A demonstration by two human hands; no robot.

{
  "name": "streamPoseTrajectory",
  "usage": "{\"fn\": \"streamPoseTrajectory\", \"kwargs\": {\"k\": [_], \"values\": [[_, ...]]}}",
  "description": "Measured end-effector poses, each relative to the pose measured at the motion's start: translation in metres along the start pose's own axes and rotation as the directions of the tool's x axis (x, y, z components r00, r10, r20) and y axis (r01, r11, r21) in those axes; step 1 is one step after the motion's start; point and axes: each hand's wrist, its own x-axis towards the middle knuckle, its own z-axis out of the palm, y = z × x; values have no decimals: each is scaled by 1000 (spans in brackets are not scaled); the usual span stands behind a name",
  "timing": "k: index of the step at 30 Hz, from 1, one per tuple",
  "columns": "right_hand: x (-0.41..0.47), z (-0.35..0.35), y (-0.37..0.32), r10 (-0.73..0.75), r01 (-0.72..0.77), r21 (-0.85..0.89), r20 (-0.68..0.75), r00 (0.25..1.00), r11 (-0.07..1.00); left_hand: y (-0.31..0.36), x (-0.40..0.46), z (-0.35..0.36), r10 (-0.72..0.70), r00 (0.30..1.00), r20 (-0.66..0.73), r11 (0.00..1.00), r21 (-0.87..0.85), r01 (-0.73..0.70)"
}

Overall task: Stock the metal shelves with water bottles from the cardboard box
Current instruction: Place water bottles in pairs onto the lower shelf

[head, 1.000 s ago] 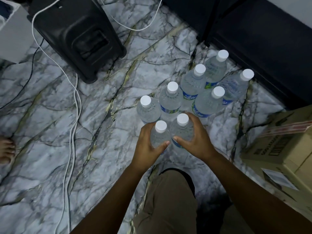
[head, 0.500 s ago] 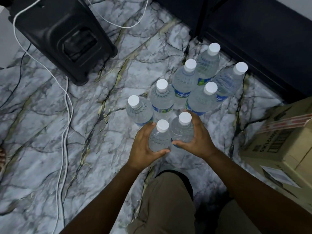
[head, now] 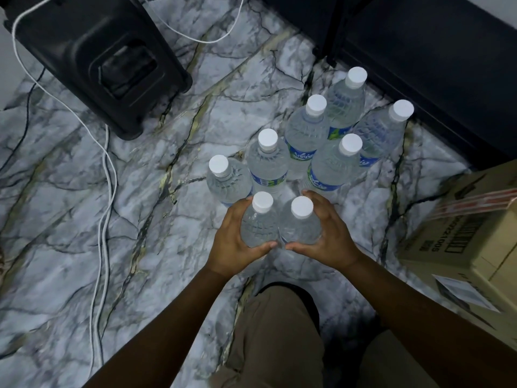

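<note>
2 water bottles [head: 279,228] stand upright on the marble floor [head: 140,275], caps up, touching; their bases are hidden. The left hand [head: 233,247] and right hand [head: 328,238] curl fingers around 1 each. 6 more bottles [head: 319,141] stand behind; the cardboard box [head: 461,242] is cut off at right

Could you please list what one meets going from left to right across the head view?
White cable → black appliance → left hand → right hand → cardboard box.
</note>
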Motion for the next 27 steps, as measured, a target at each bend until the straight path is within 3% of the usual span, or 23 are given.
{"fn": "streamPoseTrajectory", "kwargs": {"k": [4,11,16,23,27], "values": [[-3,0,3,20,-20,22,14,1000,1000,-1,0,2,11,1000,27,999,38,-12],[-8,9,-12,90,-86,36,-132,987,996,-1,-7,10,-40,996,-74,999,13,41],[-4,11,-17,126,-126,10,-133,983,992,-3,-17,10,-50,995,-89,999,15,51],[-12,0,-11,284,-283,-19,56,957,959,3,-12,15,18,999,-47,1000,-7,-19],[-18,-1,-10,309,-311,29,53,950,950,-1,-6,17,6,1000,-28,1000,16,-6]]}}
